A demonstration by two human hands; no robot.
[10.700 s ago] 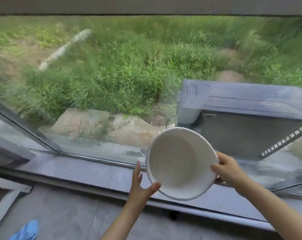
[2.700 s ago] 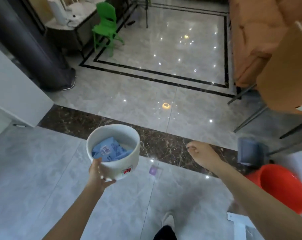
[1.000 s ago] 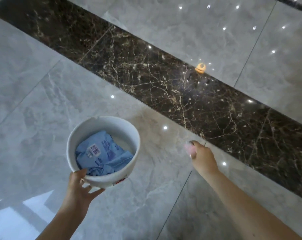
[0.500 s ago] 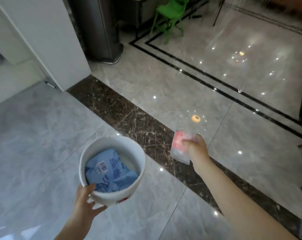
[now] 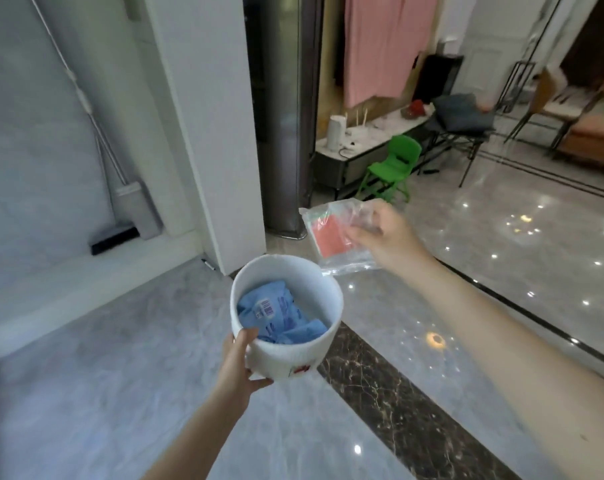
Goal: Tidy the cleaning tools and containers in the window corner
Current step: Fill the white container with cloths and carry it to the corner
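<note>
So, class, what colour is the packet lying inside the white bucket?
Blue packet, printed with a white barcode label; head view.

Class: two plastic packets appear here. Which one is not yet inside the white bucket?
The clear packet with the red insert, pinched in the right hand above the white bucket. The blue packet already lies inside the bucket, which the left hand holds.

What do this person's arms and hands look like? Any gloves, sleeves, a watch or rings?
Both forearms are bare as far as the picture shows: no sleeve reaches into view on either one. The left hand and the right hand wear no gloves. No watch, bracelet or ring shows on either wrist or on the fingers that can be seen. The fingernails look short, with no visible polish.
</note>
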